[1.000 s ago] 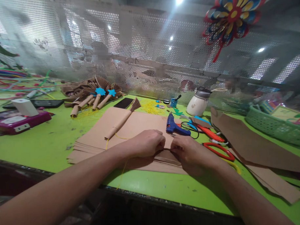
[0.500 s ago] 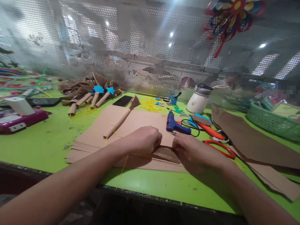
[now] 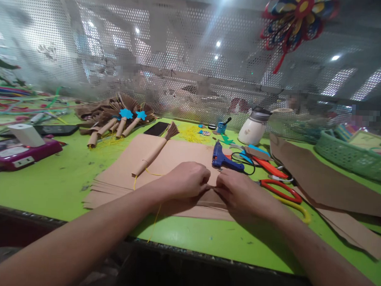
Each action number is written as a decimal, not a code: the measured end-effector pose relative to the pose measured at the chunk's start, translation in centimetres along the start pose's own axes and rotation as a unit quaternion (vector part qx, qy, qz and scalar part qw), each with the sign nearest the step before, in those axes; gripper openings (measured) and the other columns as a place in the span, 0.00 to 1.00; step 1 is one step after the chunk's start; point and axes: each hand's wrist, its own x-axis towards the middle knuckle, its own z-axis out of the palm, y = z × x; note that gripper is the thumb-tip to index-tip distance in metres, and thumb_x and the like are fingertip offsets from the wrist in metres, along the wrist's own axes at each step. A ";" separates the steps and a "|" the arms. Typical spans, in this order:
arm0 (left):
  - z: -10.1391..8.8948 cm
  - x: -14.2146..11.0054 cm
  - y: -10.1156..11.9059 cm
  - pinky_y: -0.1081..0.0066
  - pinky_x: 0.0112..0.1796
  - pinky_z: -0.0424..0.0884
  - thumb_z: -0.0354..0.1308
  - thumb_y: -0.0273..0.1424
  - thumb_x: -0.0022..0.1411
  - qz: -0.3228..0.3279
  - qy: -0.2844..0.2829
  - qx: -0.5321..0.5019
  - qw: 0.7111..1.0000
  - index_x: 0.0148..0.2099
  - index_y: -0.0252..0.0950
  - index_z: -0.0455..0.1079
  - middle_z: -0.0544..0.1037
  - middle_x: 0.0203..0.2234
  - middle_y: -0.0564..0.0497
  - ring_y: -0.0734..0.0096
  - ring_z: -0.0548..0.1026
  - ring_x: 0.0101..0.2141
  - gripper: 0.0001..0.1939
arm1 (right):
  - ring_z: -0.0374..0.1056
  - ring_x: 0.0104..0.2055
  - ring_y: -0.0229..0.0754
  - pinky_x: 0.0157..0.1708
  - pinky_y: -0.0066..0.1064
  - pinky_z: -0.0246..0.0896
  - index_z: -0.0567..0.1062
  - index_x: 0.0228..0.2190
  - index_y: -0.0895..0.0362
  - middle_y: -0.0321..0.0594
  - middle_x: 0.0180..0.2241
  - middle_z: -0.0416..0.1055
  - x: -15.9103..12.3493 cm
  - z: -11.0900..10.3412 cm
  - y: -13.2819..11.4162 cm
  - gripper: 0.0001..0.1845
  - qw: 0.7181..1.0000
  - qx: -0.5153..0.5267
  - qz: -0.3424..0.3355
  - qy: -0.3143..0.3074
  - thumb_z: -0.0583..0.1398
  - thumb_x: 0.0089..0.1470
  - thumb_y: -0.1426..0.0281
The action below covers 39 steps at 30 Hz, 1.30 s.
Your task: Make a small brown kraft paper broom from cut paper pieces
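Low over a stack of brown paper sheets (image 3: 184, 153), my left hand (image 3: 189, 179) and my right hand (image 3: 235, 187) pinch the edge of a piece of brown paper (image 3: 215, 198) between them. Their fingertips are close together, and the hands hide part of that piece. Left of my hands lies a rolled brown paper stick (image 3: 151, 158) with a fringed end and a yellow string (image 3: 135, 182). A blue glue gun (image 3: 223, 158) rests just beyond my right hand. Scissors with red and yellow handles (image 3: 282, 192) lie to the right of it.
Finished-looking paper fans with blue cutouts (image 3: 125, 114) lie at the back left, near a black phone (image 3: 157, 128). A white jug (image 3: 252, 127) stands behind the glue gun. Brown sheets (image 3: 326, 181) and a green basket (image 3: 346, 154) occupy the right. A purple power strip (image 3: 27, 156) sits far left.
My hands have come closer together along the paper's edge, the left one shifting slightly right. The paper piece now shows less between them. More of the scissors' yellow handle is visible.
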 end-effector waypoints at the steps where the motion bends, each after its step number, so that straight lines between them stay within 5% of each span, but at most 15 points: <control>1: 0.2 0.1 0.0 0.72 0.27 0.59 0.51 0.34 0.56 0.005 0.003 0.003 1.000 0.29 0.35 0.70 0.73 0.25 0.48 0.69 0.67 0.26 0.10 | 0.59 0.30 0.38 0.27 0.29 0.48 0.68 0.26 0.57 0.40 0.29 0.65 0.1 0.1 -0.1 0.07 1.000 0.001 0.000 0.005 0.54 0.55 0.71; 18: -1.7 -1.0 0.5 0.72 0.22 0.54 0.52 0.24 0.48 0.019 -0.044 0.017 0.999 0.28 0.36 0.66 0.70 0.23 0.51 0.73 0.63 0.22 0.03 | 0.58 0.30 0.37 0.28 0.27 0.50 0.67 0.28 0.55 0.38 0.30 0.66 -0.4 0.1 1.0 0.07 0.995 0.091 0.040 -0.024 0.53 0.49 0.78; 39: -2.1 -1.1 0.2 0.71 0.25 0.58 0.52 0.29 0.49 -0.034 -0.062 0.069 0.995 0.31 0.34 0.72 0.75 0.26 0.46 0.67 0.68 0.25 0.08 | 0.58 0.32 0.41 0.29 0.33 0.48 0.67 0.24 0.57 0.41 0.28 0.64 -0.4 0.8 -0.1 0.06 0.991 -0.105 -0.080 0.031 0.54 0.51 0.72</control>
